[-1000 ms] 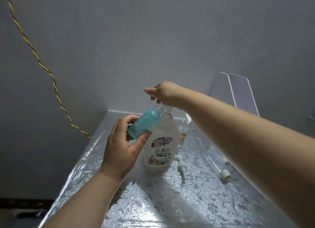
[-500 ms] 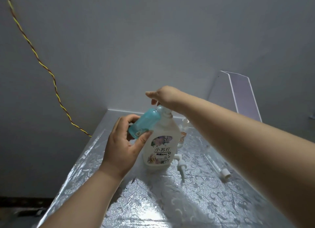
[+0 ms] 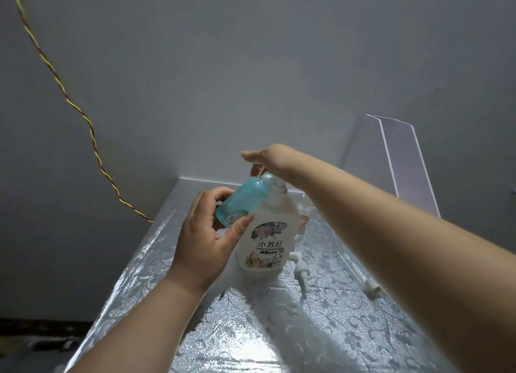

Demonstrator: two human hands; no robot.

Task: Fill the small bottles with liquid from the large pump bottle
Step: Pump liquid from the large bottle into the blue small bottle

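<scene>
The large pump bottle [image 3: 266,241], white with a flowered label, stands upright on the table. My right hand [image 3: 268,160] lies flat on top of its pump head and presses it. My left hand [image 3: 206,236] grips a small teal bottle [image 3: 241,201], tilted so that its mouth meets the pump's spout. Behind the large bottle another small bottle [image 3: 303,222] is partly hidden.
The table [image 3: 251,330] has a shiny patterned cover and sits in a corner of grey walls. Two loose white pump tops lie on it: one [image 3: 301,272] right of the large bottle, one [image 3: 368,283] under my right forearm. A clear stand [image 3: 402,163] rises at the back right. A twisted cord [image 3: 83,115] hangs left.
My right hand has pushed the pump head down a little from where it was a second ago. The teal bottle stays at the spout in my left hand.
</scene>
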